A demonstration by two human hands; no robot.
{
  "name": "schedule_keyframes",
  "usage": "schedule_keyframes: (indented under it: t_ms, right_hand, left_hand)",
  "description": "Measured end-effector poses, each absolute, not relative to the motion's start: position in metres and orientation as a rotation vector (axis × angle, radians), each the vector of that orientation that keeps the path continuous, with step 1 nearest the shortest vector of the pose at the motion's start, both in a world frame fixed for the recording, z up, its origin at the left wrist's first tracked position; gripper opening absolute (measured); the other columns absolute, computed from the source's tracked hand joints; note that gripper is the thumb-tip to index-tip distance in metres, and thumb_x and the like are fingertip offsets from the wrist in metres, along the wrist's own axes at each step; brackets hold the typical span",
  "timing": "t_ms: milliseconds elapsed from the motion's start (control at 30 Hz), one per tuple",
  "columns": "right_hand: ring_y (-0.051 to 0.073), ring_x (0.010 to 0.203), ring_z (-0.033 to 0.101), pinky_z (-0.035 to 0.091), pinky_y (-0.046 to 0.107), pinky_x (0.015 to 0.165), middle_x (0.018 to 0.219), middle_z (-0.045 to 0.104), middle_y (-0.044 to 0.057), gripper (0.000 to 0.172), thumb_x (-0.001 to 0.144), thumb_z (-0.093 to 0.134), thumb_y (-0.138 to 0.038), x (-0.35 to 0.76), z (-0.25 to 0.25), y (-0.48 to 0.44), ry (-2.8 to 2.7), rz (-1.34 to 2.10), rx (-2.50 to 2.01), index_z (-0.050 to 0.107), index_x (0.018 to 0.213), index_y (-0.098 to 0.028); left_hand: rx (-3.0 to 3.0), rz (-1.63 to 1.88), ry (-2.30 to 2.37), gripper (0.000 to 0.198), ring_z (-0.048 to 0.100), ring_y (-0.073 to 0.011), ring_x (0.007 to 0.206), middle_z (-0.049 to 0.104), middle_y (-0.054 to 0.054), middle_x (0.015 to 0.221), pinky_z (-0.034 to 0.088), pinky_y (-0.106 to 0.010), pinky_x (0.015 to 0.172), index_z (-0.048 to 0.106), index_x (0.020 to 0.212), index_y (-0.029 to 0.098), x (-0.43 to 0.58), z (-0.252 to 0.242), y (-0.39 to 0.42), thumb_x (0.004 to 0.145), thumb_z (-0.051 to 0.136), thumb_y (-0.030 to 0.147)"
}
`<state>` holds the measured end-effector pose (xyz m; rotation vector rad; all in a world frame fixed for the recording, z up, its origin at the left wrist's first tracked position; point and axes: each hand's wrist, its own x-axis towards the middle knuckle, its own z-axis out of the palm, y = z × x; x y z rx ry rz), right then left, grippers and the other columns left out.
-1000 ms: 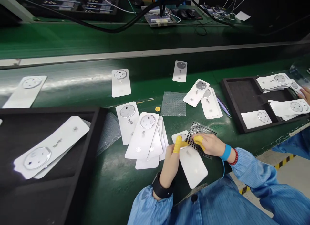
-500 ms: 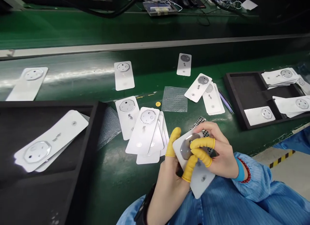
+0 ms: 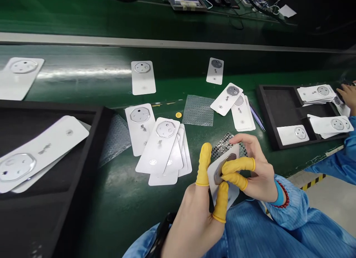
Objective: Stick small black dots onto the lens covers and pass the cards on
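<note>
My left hand (image 3: 198, 209) and my right hand (image 3: 250, 172) hold one white phone back cover (image 3: 226, 176) between them, lifted over the table's near edge and tilted up toward me. Yellow finger cots cover several fingertips. My left thumb and forefinger pinch the cover's lower edge. Two right fingertips press on its round camera ring. Just behind the hands a clear sheet of small black dots (image 3: 224, 145) lies on the green mat. A fanned pile of white covers (image 3: 164, 154) rests to the left.
A black foam tray (image 3: 91, 146) with covers sits at the near left, another black tray (image 3: 274, 117) at the right, where another person's hand (image 3: 346, 92) reaches. Loose covers (image 3: 142, 77) lie on the green conveyor. Bubble wrap (image 3: 198, 110) and a pile of covers (image 3: 236, 106) lie mid-table.
The cover went from lying on the mat to being lifted and tilted upright in both hands. My right fingers moved from the dotted sheet onto the camera ring.
</note>
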<state>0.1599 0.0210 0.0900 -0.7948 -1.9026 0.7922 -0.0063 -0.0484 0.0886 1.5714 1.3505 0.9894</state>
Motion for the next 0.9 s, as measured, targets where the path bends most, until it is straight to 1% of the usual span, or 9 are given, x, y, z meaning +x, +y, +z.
schedule_keyframes:
  t_ms: [100,200,333,433,500,567,633,767,900]
  right_hand:
    - [0.024,0.117,0.051,0.047,0.044,0.099,0.125,0.049,0.007,0.02,0.087,0.07,-0.018,0.16,0.09,0.021,-1.817,0.879,-0.773,0.06,0.103,-0.026]
    - [0.019,0.104,0.058,0.053,0.039,0.089,0.124,0.051,0.006,0.032,0.086,0.072,-0.02,0.16,0.092,0.023,-1.748,1.083,-0.777,0.051,0.109,-0.027]
    - [0.014,0.086,0.063,0.057,0.029,0.072,0.106,0.059,0.002,0.034,0.088,0.072,-0.026,0.162,0.095,0.027,-1.691,1.331,-0.791,0.046,0.11,-0.028]
    - [0.013,0.075,0.063,0.057,0.026,0.065,0.096,0.06,0.0,0.037,0.086,0.075,-0.032,0.164,0.096,0.029,-1.701,1.331,-0.813,0.047,0.11,-0.028]
    - [0.012,0.071,0.062,0.057,0.025,0.063,0.094,0.06,0.0,0.038,0.085,0.076,-0.033,0.164,0.098,0.03,-1.714,1.293,-0.841,0.048,0.109,-0.028]
    - [0.011,0.071,0.062,0.056,0.023,0.062,0.093,0.06,-0.001,0.037,0.084,0.077,-0.03,0.163,0.101,0.028,-1.723,1.257,-0.864,0.049,0.108,-0.028]
    - [0.011,0.07,0.061,0.056,0.022,0.062,0.091,0.058,-0.001,0.036,0.083,0.077,-0.024,0.161,0.105,0.025,-1.727,1.241,-0.892,0.049,0.105,-0.028]
    - [0.01,0.069,0.059,0.055,0.022,0.062,0.091,0.056,-0.002,0.034,0.082,0.075,-0.017,0.16,0.109,0.024,-1.685,1.297,-0.927,0.05,0.102,-0.027]
    - [0.01,0.063,0.059,0.054,0.022,0.056,0.085,0.055,-0.002,0.038,0.079,0.08,-0.031,0.161,0.105,0.032,-1.539,1.595,-0.879,0.048,0.098,-0.025]
  left_hand:
    - [1.658,0.967,1.345,0.085,0.071,-0.0231,0.067,0.073,-0.003,0.089,0.062,-0.036,0.061,0.019,0.156,0.037,-0.008,0.09,-0.049,0.084,0.058,0.015]
    - [1.65,0.995,1.344,0.077,0.073,-0.0261,0.073,0.074,-0.006,0.09,0.062,-0.034,0.059,0.032,0.153,0.032,-0.009,0.09,-0.048,0.083,0.059,0.015]
    - [1.593,1.091,1.352,0.068,0.074,-0.0325,0.087,0.076,-0.012,0.098,0.062,-0.034,0.06,0.049,0.146,0.025,-0.007,0.088,-0.048,0.08,0.061,0.016]
    - [1.593,1.137,1.373,0.072,0.073,-0.0342,0.09,0.074,-0.015,0.111,0.061,-0.035,0.061,0.048,0.147,0.025,-0.006,0.088,-0.049,0.077,0.061,0.015]
    - [1.585,1.142,1.379,0.077,0.073,-0.0314,0.078,0.075,-0.014,0.101,0.061,-0.035,0.058,0.043,0.15,0.025,-0.005,0.088,-0.049,0.076,0.06,0.015]
    - [1.559,1.126,1.393,0.078,0.07,-0.0276,0.063,0.075,-0.01,0.081,0.059,-0.035,0.055,0.039,0.153,0.023,-0.003,0.088,-0.05,0.078,0.06,0.016]
    - [1.475,1.099,1.396,0.075,0.066,-0.0259,0.055,0.071,-0.007,0.068,0.059,-0.036,0.053,0.042,0.151,0.021,-0.002,0.087,-0.05,0.078,0.062,0.02]
    - [1.182,1.057,1.322,0.061,0.069,-0.0283,0.067,0.076,-0.013,0.091,0.062,-0.039,0.063,0.063,0.131,0.024,-0.006,0.088,-0.051,0.072,0.074,0.027]
    - [1.055,1.016,1.25,0.068,0.072,-0.0309,0.083,0.072,-0.014,0.117,0.063,-0.04,0.071,0.055,0.14,0.028,-0.013,0.092,-0.049,0.075,0.075,0.032]
